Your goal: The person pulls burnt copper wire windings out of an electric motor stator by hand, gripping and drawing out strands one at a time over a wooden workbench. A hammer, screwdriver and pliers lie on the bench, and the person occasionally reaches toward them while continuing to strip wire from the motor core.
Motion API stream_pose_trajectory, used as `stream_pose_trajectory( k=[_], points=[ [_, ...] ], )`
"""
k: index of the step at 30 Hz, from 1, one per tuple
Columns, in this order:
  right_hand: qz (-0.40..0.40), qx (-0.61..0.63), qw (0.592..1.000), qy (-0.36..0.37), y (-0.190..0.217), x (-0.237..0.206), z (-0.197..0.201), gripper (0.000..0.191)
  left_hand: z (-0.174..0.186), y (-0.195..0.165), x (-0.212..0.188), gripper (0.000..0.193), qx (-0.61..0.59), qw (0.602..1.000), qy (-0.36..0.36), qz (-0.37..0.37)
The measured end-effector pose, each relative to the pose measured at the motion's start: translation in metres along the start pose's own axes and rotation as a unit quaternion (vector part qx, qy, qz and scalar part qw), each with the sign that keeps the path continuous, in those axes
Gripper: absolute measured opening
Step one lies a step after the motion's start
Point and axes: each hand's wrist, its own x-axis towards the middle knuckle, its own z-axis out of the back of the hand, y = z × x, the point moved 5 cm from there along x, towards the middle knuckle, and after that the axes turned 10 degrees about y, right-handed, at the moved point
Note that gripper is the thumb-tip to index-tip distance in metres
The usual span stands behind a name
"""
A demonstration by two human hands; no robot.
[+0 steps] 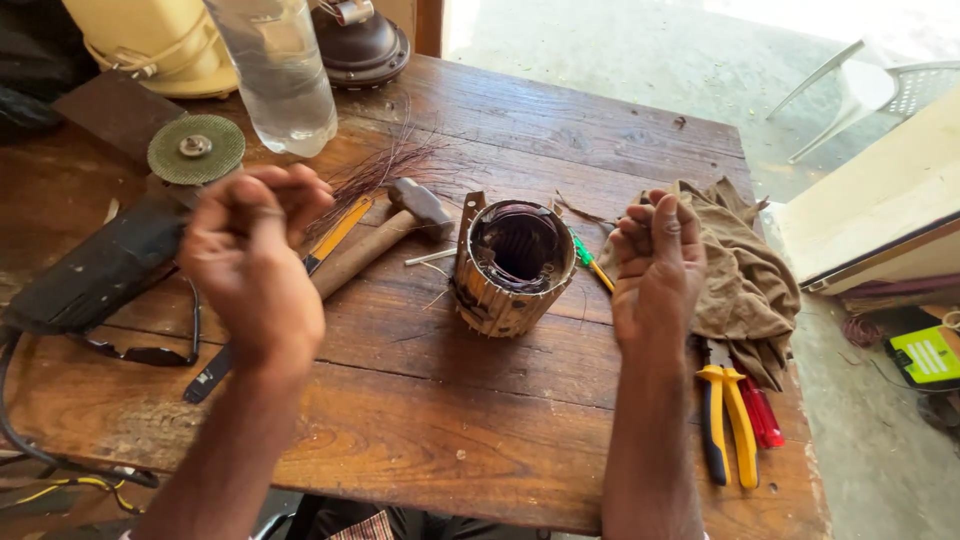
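Both hands are hovering over the worktop [420, 420]: your left hand [250, 255] w/ fingers curled, blurred, holding nothing visible; right hand [655, 265] loosely fisted, maybe pinching thin wire, can't tell. Motor stator [512, 265] is standing upright btw them, untouched. Next move probably needs a firm grip on it.

Left hand [255, 262]: motion-blurred; fingers curled inward, contents indeterminate.
Right hand [655, 270]: loosely closed; whether it grips anything cannot be told.
Plastic bottle [278, 72]: neck cut off by top edge.
Cream housing [155, 40]: upper part out of frame.
Angle grinder [110, 255]: cable runs off left edge.
Hammer [385, 235]: handle end hidden behind left hand.
Yellow-handled pliers [728, 410]: jaws concealed under brown rag [745, 270].
White plastic chair [880, 85]: cropped at right edge, overexposed.
Stator core [512, 265]: interior winding detail too dark to resolve.
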Motion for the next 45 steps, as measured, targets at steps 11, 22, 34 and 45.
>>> stream_pose_trajectory(
  k=[11,22,34,45],
  points=[
    [0.016,-0.014,0.999,0.046,0.005,-0.007,-0.005,0.023,0.079,0.051,0.022,0.013,0.08,0.992,-0.056,0.078],
    [0.014,-0.022,0.999,0.042,0.0,-0.007,-0.006,0.024,0.089,0.058,0.02,0.019,0.18,0.971,0.005,0.156],
    [0.014,-0.021,0.999,0.039,0.001,-0.006,-0.001,0.025,0.075,0.025,0.02,0.04,0.633,0.76,0.147,-0.008],
    [0.021,-0.044,0.998,0.037,-0.012,-0.001,0.008,0.015,0.016,0.096,0.069,0.076,0.699,0.58,0.355,0.222]
  ],
)
